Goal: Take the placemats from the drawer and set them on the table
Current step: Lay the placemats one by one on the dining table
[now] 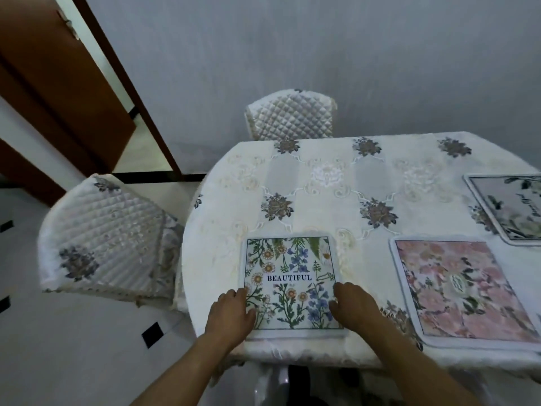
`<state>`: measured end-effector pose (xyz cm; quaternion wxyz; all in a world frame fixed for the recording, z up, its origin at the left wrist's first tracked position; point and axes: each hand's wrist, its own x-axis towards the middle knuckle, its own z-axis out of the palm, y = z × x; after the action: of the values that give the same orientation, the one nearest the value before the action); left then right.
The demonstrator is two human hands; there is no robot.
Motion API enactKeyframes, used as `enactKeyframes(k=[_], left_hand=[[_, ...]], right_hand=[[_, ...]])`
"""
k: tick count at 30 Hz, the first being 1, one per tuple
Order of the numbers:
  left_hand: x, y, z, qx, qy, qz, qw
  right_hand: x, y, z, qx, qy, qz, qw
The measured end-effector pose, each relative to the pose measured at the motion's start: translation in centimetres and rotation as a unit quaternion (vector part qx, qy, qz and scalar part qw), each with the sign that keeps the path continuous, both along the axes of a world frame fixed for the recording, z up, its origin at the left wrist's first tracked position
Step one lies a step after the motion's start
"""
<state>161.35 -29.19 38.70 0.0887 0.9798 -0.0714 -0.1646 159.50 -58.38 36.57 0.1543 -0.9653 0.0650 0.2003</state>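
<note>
A square placemat with wildflowers and the word BEAUTIFUL (pixel 289 268) lies flat near the table's front left edge. My left hand (pixel 229 313) rests on its left border, fingers curled over the edge. My right hand (pixel 352 307) lies on its right border in the same way. A pink floral placemat (pixel 462 291) lies flat to the right of it. A third placemat with pale flowers (pixel 509 209) lies further right, cut off by the frame. The table (pixel 322 183) wears a cream embroidered cloth. No drawer is in view.
A chair with a quilted white cover (pixel 108 238) stands at the table's left side. Another quilted chair (pixel 291 115) stands at the far side against the grey wall. A brown door (pixel 58 92) stands open at the upper left. White tiled floor lies to the left.
</note>
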Motion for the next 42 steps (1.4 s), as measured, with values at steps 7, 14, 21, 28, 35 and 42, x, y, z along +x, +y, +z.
enactKeyframes(k=[7,14,21,28,35,42], left_hand=[[2.9,-1.3,-3.3,-0.079,0.127,0.155,0.976],[4.6,-1.4,-5.1,-0.114,0.164,0.256,0.946],[5.3,-0.1,-5.0,-0.153,0.123,0.263,0.945],[6.8,2.4,-1.5,-0.206,-0.012,0.217,0.954],[5.8,10.8,2.3,-0.227,-0.077,0.297,0.925],[0.3,23.6,3.9,-0.236,-0.122,0.388,0.883]], right_hand=[[2.5,-0.9,-3.2,0.079,0.030,-0.157,0.984],[2.5,-0.7,-4.7,0.122,0.031,-0.246,0.961],[2.7,-0.6,-4.0,0.105,-0.035,-0.220,0.969],[5.5,2.1,-1.9,0.135,-0.145,-0.147,0.969],[10.5,9.6,1.3,0.186,-0.183,-0.045,0.964],[11.9,23.5,3.5,0.208,-0.179,0.069,0.959]])
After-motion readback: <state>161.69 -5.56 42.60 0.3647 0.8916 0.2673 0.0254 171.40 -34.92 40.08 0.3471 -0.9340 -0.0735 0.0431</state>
